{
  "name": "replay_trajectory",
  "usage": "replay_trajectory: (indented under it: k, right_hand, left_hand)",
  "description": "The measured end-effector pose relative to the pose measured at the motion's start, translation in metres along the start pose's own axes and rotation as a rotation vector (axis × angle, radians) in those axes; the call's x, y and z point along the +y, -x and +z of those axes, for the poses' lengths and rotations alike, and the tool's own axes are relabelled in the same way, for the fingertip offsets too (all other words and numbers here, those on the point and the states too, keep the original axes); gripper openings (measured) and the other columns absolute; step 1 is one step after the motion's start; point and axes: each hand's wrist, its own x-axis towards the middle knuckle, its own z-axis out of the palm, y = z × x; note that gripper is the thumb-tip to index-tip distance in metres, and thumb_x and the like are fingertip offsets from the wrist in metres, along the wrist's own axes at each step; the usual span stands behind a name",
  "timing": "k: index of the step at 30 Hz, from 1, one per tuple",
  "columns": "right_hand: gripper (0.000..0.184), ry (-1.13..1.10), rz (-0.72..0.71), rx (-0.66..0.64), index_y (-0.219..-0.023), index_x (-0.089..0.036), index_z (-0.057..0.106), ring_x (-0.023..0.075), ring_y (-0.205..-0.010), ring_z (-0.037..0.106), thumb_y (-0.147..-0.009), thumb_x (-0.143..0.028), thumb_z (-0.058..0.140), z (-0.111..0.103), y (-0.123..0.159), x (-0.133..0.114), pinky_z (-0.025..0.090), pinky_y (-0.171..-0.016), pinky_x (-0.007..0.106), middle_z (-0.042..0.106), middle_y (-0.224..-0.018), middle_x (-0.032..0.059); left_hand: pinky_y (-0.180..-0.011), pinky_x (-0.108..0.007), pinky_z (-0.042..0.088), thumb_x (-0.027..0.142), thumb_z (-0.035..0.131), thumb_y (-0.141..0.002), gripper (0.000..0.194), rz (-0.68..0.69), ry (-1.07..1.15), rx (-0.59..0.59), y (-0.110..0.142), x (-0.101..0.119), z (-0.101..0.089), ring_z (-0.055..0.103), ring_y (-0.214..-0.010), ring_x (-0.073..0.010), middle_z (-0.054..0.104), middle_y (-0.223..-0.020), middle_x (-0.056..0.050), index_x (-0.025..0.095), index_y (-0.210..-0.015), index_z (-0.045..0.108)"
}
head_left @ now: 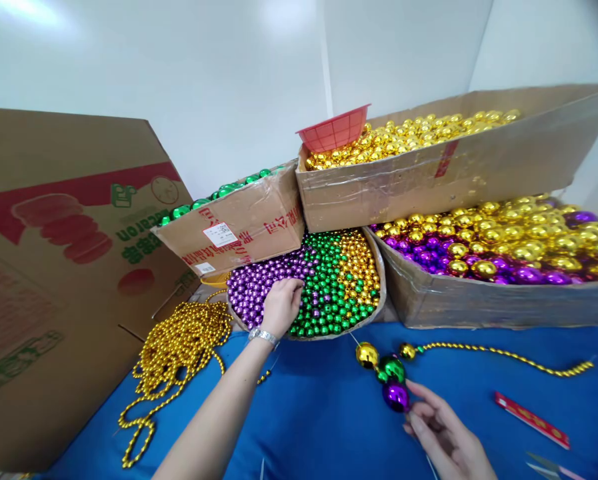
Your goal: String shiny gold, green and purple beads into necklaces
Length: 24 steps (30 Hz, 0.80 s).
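Note:
My left hand [281,304] reaches into a round tray [373,313] of small purple, green and gold beads; its fingers curl down into the purple beads [259,280], and I cannot see what they grip. A metal watch sits on that wrist. My right hand [441,430] is low at the right, its fingers pinched just under a large purple ball [395,395]. That ball is strung with a green ball [391,368] and a gold ball [367,355]. A strand of small gold beads [503,352] runs right across the blue cloth [319,413].
A heap of gold bead strands [179,347] lies at the left beside a big cardboard box [53,280]. Boxes of green balls [239,220], gold balls [429,160] and mixed gold and purple balls [503,293] stand behind. A red basket [335,130], a red strip [531,419] and scissors [549,465] are nearby.

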Motion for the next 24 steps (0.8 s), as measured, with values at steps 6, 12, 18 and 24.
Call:
replay_trajectory:
  k: [6,12,18,24]
  right_hand:
    - [0.056,0.019,0.039,-0.053,-0.127,-0.024,0.048,0.0196,-0.088,0.065,-0.079,-0.05,0.06,0.001,-0.005,0.003,0.052,-0.082,0.025,0.062,-0.091,0.0041]
    - [0.058,0.046,0.078,-0.062,-0.13,-0.025,0.045,0.0202,-0.093,0.063,-0.08,-0.053,0.056,0.0,-0.004,0.002,0.05,-0.084,0.026,0.061,-0.096,0.0045]
    - [0.053,0.072,-0.036,-0.042,-0.13,-0.025,0.044,0.0177,-0.088,0.063,-0.083,-0.048,0.054,-0.001,-0.004,0.0,0.051,-0.081,0.024,0.06,-0.093,0.0041]
    - [0.045,0.113,-0.137,0.065,-0.124,-0.024,0.049,0.0137,-0.077,0.062,-0.085,-0.046,0.052,0.012,-0.002,-0.015,0.05,-0.076,0.022,0.059,-0.084,0.0017]
  left_hand:
    - [-0.08,-0.035,0.04,0.026,0.045,-0.088,0.024,0.011,0.024,-0.016,-0.039,0.001,0.009,0.049,-0.093,-0.0232,0.061,-0.103,-0.008,0.022,-0.105,0.061]
    - [-0.083,-0.038,0.04,0.018,0.049,-0.084,0.015,0.004,0.182,-0.049,-0.055,0.01,0.013,0.047,-0.096,-0.0245,0.063,-0.093,-0.01,0.019,-0.083,0.064]
    - [-0.065,-0.027,0.047,0.033,0.033,-0.093,0.034,-0.165,0.644,-0.09,-0.012,0.044,-0.001,0.06,-0.081,-0.0157,0.065,-0.096,-0.009,0.016,-0.116,0.051]
    - [-0.06,-0.02,0.044,0.037,0.062,-0.079,0.03,-0.642,1.671,-0.276,0.027,0.086,-0.01,0.059,-0.073,-0.0106,0.064,-0.09,-0.006,0.016,-0.1,0.061]
